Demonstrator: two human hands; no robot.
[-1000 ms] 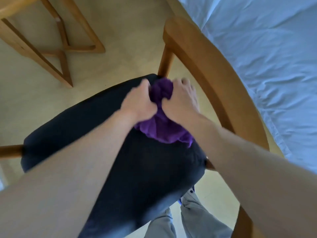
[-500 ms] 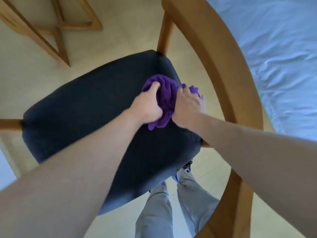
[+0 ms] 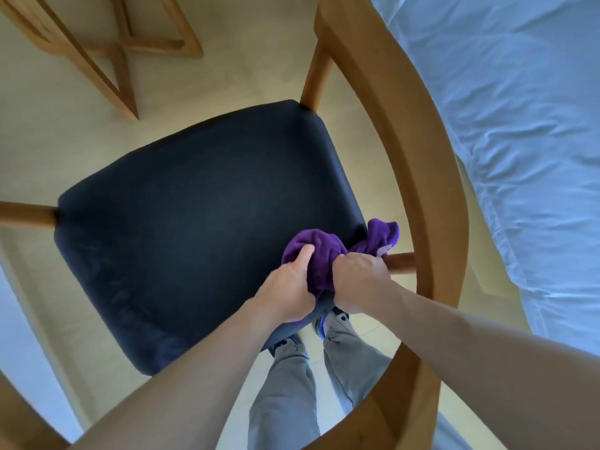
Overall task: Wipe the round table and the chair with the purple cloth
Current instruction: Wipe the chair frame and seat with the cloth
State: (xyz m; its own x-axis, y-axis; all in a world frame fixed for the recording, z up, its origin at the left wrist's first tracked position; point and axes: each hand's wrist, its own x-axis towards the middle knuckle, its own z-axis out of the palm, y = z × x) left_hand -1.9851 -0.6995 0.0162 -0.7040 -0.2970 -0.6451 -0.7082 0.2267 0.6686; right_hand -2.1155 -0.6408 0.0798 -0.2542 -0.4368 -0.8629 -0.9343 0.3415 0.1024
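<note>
Soft even daylight, bright bluish bedsheet point(image 3: 519, 125), faint shadows, strong wide-angle bending at edges, slight blur

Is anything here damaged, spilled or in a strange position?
Nothing stands out. Both the left hand and the right hand grip the bunched purple cloth at the near right corner of the dark padded chair seat. No stain or tear is visible.

Your purple cloth point(image 3: 328, 254): soft, fuzzy, matt. Chair's dark navy seat pad point(image 3: 201, 228): smooth, faint sheen. Curved wooden chair frame point(image 3: 422, 164): satin, smooth. White bedsheet point(image 3: 526, 125), right: matt, creased fabric.
</note>
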